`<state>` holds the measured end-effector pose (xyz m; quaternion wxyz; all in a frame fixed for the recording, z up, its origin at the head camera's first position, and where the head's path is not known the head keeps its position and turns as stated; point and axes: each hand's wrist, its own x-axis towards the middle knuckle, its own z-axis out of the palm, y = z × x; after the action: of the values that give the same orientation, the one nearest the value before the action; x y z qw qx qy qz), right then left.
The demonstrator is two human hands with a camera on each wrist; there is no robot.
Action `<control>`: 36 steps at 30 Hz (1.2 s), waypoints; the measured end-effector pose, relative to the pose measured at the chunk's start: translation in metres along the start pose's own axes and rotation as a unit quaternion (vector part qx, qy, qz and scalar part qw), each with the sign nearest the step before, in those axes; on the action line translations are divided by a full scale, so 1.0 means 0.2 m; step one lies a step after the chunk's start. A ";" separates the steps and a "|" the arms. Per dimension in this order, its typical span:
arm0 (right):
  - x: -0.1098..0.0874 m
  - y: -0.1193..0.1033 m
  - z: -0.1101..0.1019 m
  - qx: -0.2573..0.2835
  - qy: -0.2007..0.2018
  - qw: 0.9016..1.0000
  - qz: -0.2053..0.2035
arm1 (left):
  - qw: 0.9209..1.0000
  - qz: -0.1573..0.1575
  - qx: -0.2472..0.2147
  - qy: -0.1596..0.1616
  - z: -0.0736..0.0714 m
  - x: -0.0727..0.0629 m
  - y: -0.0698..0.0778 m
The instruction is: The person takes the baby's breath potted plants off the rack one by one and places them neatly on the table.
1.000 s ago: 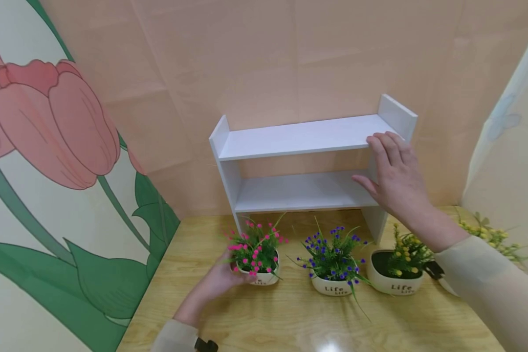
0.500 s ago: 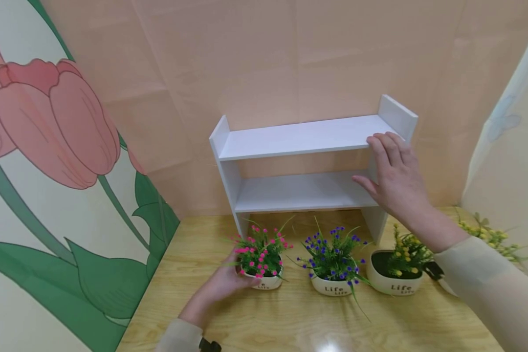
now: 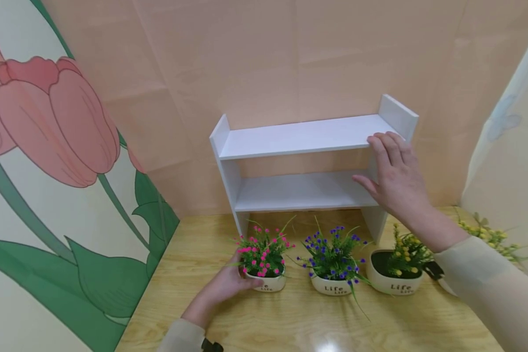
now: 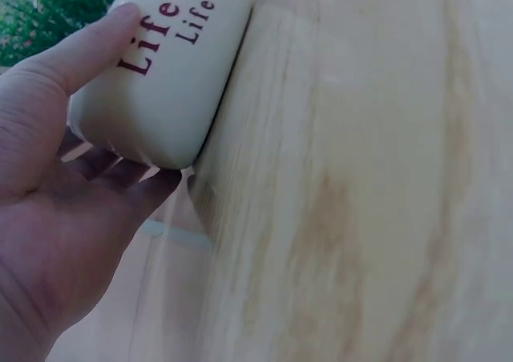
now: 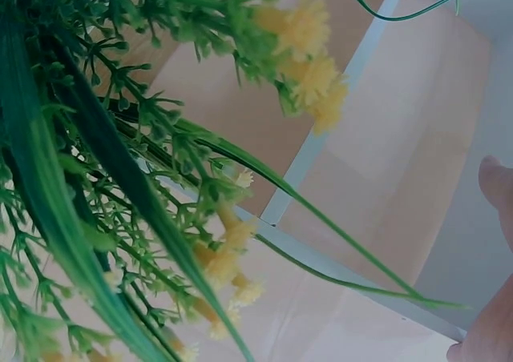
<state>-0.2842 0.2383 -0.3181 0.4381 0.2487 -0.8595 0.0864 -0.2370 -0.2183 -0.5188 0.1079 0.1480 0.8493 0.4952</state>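
My left hand [image 3: 226, 282] grips the left side of a white oval flowerpot [image 3: 274, 284] with pink flowers, its thumb across the front. In the left wrist view the pot [image 4: 176, 74] bears the word "Life", and its base is at the wooden tabletop. My right hand [image 3: 398, 171] rests at the right end of a white two-tier shelf [image 3: 299, 140], fingers laid on the top board and thumb held apart. The right wrist view has only parts of that hand [image 5: 497, 202] at its right edge.
To the right stand a pot with blue-purple flowers [image 3: 332, 286] and a pot with yellow flowers [image 3: 396, 283]. More yellow flowers [image 3: 488, 237] show behind the right forearm. The wooden table [image 3: 264, 327] meets a tulip-printed wall [image 3: 61, 127] on the left.
My left hand and the pink-flowered pot have slid slightly to the right and nearer to me. The right hand and the shelf look the same.
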 end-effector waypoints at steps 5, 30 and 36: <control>0.00 0.01 0.00 0.002 0.002 1.000 -0.002 | 1.000 0.006 0.005 0.000 0.01 0.01 0.01; 0.00 0.05 0.00 0.014 -0.003 1.000 0.000 | 0.999 0.035 -0.041 0.000 -0.05 -0.03 0.05; -0.02 0.03 -0.03 0.028 -0.017 0.999 0.017 | 0.997 0.047 -0.058 0.018 -0.10 -0.10 0.12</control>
<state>-0.2810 0.2477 -0.3164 0.4146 0.2481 -0.8681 0.1135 -0.2215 -0.2297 -0.4870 0.0783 0.1721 0.8128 0.5510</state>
